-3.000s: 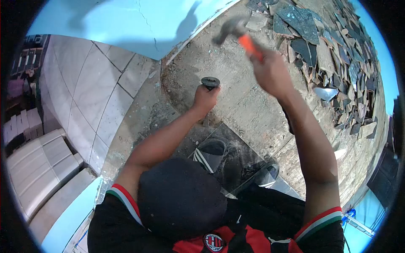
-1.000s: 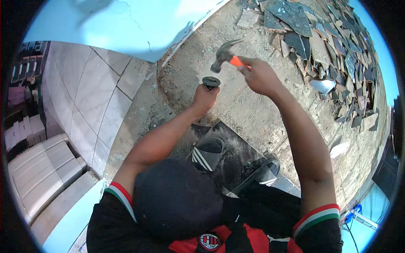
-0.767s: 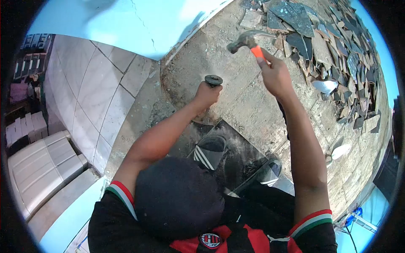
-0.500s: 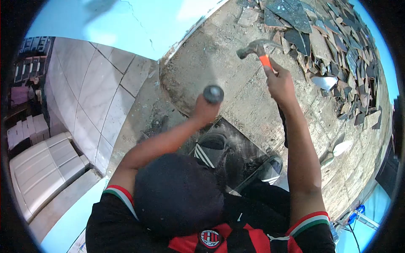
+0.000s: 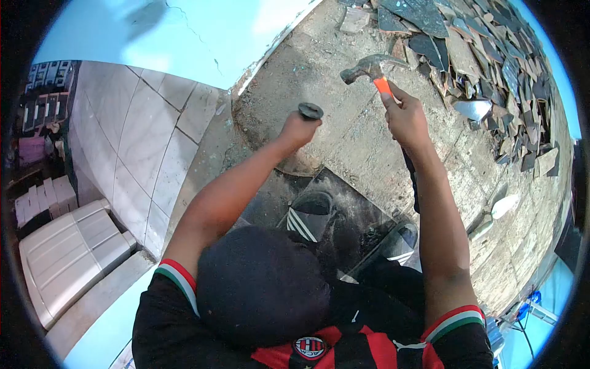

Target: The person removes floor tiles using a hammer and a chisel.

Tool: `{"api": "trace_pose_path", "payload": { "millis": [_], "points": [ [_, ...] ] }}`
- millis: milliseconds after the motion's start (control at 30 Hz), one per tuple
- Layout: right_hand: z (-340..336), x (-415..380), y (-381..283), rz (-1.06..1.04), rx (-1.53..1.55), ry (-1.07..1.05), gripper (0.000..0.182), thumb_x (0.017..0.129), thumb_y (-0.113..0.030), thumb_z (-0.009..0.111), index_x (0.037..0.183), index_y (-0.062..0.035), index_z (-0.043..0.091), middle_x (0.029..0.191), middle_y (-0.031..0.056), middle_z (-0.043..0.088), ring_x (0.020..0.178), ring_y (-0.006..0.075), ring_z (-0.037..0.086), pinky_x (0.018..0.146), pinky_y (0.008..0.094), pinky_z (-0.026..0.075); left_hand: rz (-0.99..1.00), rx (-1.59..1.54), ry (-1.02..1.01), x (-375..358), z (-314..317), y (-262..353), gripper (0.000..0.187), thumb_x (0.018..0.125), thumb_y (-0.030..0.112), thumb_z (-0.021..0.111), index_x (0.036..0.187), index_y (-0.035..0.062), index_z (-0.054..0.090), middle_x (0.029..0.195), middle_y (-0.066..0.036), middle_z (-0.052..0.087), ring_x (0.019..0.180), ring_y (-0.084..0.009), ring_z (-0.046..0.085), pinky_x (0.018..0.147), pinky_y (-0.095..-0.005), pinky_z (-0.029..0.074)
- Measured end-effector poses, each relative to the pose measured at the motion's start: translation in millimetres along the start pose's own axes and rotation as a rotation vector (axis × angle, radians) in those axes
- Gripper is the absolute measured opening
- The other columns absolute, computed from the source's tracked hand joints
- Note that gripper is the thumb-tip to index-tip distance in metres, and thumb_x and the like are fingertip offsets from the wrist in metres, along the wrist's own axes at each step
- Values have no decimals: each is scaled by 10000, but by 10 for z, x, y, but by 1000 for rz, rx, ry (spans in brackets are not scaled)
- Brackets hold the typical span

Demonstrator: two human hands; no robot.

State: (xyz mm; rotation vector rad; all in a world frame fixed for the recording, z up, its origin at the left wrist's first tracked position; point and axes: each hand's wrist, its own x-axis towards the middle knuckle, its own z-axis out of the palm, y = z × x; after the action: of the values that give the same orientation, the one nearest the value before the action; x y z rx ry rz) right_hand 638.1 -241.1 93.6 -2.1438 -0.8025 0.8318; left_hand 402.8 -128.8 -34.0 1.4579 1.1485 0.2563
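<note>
Both grips closed: left hand [image 5: 299,131] around round-topped tool [image 5: 311,111], right hand [image 5: 407,125] around hammer [image 5: 382,85]

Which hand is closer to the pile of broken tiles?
Right. The right hand, gripping the hammer, is left of the pile of broken tiles; the left hand, around the round-topped tool, is farther left.

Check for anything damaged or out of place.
The blue wall has a thin crack running toward its lower corner. Broken tiles lie heaped on the rough floor, shattered rather than laid.
</note>
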Motion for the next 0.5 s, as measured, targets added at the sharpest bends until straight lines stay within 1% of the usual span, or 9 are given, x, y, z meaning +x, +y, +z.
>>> {"api": "trace_pose_path", "payload": {
  "millis": [100,200,300,333,433,467,500],
  "points": [
    [-7,-21,6,7,26,11,441,980,-279,619,1363,-62,622,1042,258,720,956,307,709,877,378,516,-53,65,-99,-46,-12,27,181,884,185,738,833,50,628,657,-6,577,559,-120,534,521,-341,411],
    [-99,-52,-92,39,40,22,436,984,-275,620,1364,-62,623,931,202,724,830,239,682,802,357,515,-38,18,-52,6,-25,-76,187,882,194,740,845,43,635,670,-8,588,569,-115,533,526,-341,409],
    [-278,-30,-364,25,58,70,428,993,-271,616,1365,-58,623,846,145,709,733,185,632,733,333,508,-89,31,43,16,-66,-45,291,844,240,759,944,-27,701,858,-143,722,814,-258,690,744,-411,513],
    [-318,-38,-430,20,63,91,426,997,-269,614,1365,-56,623,823,129,702,706,170,615,712,326,505,-88,27,43,39,-66,-95,293,845,239,759,943,-31,700,856,-141,721,813,-254,689,744,-410,512],
    [-306,47,-492,-101,105,221,429,1005,-277,607,1371,-53,615,809,136,704,693,167,618,693,328,506,-87,26,16,62,-80,-140,296,847,235,758,940,-39,698,853,-139,719,812,-244,686,746,-409,511],
    [-237,67,-447,-247,90,304,439,1001,-289,607,1388,-83,605,853,193,719,727,211,675,707,366,522,-88,35,-12,60,-98,-133,294,848,233,758,940,-39,698,854,-141,720,813,-242,685,745,-409,512],
    [-163,25,-457,-213,50,279,435,1000,-292,604,1387,-92,607,882,213,719,758,255,690,725,382,526,-87,44,-40,49,-111,-112,291,849,230,757,940,-40,697,856,-143,720,814,-240,685,744,-409,512]
  ]
}}
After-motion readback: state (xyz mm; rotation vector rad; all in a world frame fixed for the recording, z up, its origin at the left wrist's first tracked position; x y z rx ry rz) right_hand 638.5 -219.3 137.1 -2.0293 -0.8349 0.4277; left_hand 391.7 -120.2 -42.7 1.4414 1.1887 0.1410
